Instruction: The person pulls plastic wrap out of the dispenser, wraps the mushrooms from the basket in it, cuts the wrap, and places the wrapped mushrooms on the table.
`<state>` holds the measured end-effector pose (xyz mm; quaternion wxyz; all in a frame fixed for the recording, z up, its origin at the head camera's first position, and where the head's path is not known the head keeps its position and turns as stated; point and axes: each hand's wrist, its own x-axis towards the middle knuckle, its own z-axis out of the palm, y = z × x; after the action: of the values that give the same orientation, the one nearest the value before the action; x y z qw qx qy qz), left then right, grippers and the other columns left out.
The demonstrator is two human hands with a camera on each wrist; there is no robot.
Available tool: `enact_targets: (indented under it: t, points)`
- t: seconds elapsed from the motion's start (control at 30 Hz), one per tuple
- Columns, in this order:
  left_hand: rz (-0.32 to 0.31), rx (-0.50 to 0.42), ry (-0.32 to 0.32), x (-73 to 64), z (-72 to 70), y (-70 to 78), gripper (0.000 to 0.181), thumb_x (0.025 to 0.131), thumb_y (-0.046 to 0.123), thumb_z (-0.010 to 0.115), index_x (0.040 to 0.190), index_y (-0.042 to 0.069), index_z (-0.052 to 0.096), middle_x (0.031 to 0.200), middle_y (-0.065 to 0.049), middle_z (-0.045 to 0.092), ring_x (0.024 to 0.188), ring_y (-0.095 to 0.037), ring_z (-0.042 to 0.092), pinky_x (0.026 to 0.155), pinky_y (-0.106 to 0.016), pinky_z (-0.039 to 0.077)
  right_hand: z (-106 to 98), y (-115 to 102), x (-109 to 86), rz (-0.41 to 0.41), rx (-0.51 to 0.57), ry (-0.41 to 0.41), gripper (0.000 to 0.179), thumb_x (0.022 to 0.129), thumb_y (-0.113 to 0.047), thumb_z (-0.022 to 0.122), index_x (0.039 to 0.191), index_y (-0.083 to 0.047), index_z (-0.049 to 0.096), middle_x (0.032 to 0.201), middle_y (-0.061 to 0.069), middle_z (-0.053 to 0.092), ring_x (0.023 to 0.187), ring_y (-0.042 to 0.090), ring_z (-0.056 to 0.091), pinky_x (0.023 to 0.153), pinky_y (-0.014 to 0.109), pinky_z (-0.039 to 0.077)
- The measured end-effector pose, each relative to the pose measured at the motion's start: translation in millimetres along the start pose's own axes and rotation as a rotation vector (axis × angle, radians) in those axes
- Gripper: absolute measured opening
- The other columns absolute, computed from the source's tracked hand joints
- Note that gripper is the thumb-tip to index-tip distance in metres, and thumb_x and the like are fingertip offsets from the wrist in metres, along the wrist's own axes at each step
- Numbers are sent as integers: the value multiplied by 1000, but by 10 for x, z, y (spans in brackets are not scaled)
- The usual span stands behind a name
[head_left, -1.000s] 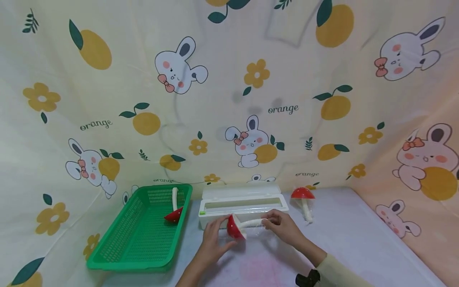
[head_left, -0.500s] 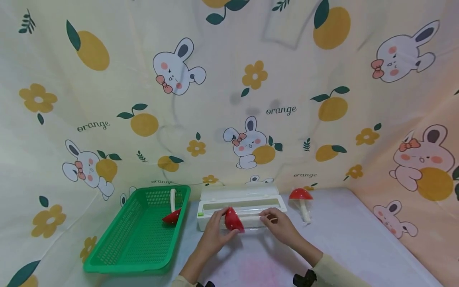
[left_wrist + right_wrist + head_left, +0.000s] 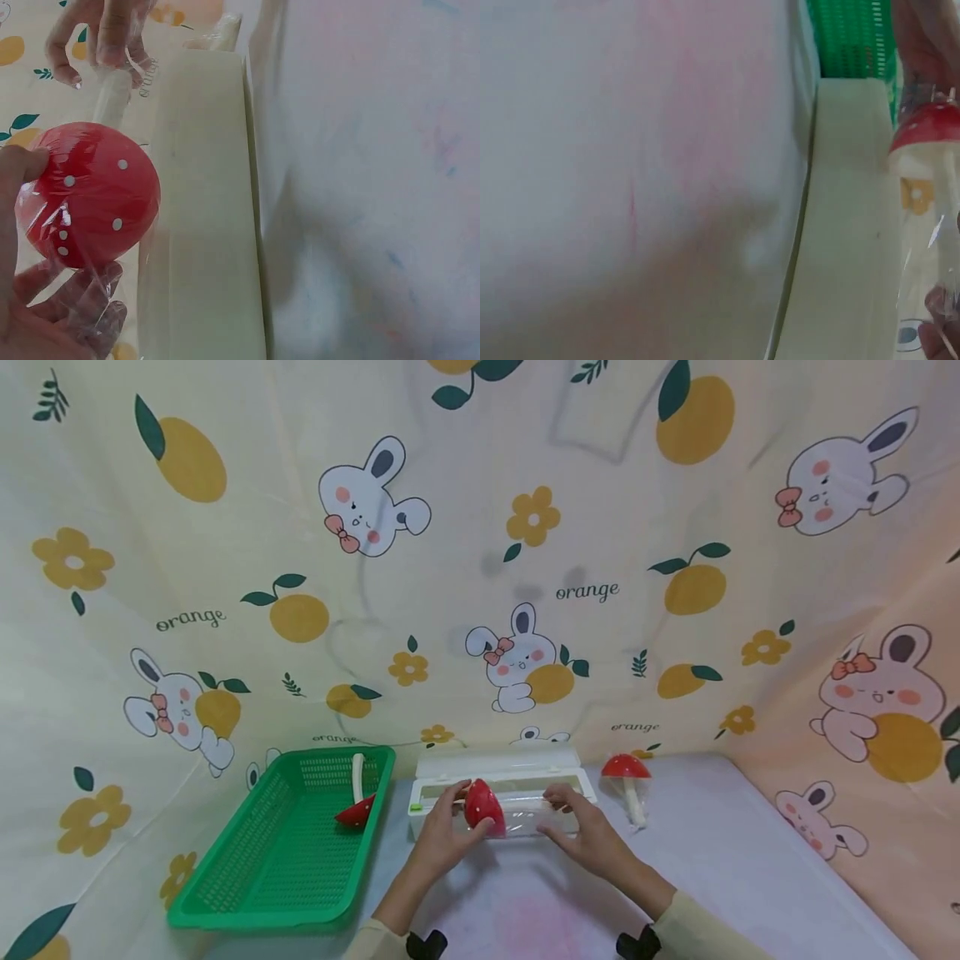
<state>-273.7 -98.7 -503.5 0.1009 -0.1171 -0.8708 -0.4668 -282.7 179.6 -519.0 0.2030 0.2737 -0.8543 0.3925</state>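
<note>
A toy mushroom, its red cap (image 3: 482, 806) dotted white, lies sideways in clear plastic wrap (image 3: 525, 818) in the head view. My left hand (image 3: 442, 839) holds the cap between thumb and fingers. In the left wrist view, film spreads from the cap (image 3: 94, 195) over the left fingers, and the pale stem (image 3: 112, 97) points up to the right hand (image 3: 105, 37). That right hand (image 3: 592, 835) is at the stem end, thumb and fingers spread apart about the film. Close behind is a white cling film dispenser (image 3: 498, 760), lid raised.
A green basket (image 3: 277, 877) at the left contains another red-capped mushroom (image 3: 356, 810). To the right of the dispenser stands a film-wrapped mushroom (image 3: 626, 768). The table (image 3: 712, 860) has a pale cover, and a printed curtain (image 3: 450, 527) hangs behind.
The mushroom has been raised toward the dispenser, its cap turning toward the head camera. My right hand's thumb and fingers have moved from a pinch at the stem end to spread apart.
</note>
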Motion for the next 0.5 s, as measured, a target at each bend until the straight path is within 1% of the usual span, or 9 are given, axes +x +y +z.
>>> enact_targets:
  t: [0.1,0.2,0.3,0.4,0.5]
  points:
    - [-30,-35,28,46,-4,15,73,90,38,89,148,15,50,144,-11,64,132,-35,61,103,-54,58,4,2,35,-14,-49,-20,52,88,-13,90,132,-18,63,126,-3,69,105,13,66,93,34,62]
    - [-47,-46,55,82,-5,26,68,91,40,87,143,16,52,143,-11,63,128,-35,64,98,-50,61,14,-5,77,-9,-87,-33,51,88,-13,91,132,-18,66,125,-5,68,104,12,64,93,32,62]
    - [-52,-54,68,96,1,25,67,92,43,87,144,16,54,142,-11,63,124,-33,66,92,-46,63,26,-15,108,0,-111,-38,51,86,-14,92,130,-18,66,121,-5,68,103,12,63,92,31,62]
    - [-39,-65,67,103,-5,20,69,93,44,85,147,17,52,143,-12,61,123,-33,66,93,-46,63,33,-20,126,11,-113,-39,48,86,-13,92,127,-16,68,116,-5,68,99,13,62,90,28,62]
    - [-11,-61,46,110,-39,15,71,93,43,85,151,21,49,146,-16,57,122,-35,67,92,-48,63,25,-21,149,-12,-115,-21,44,85,-11,92,123,-14,71,113,-4,71,96,12,63,86,26,62]
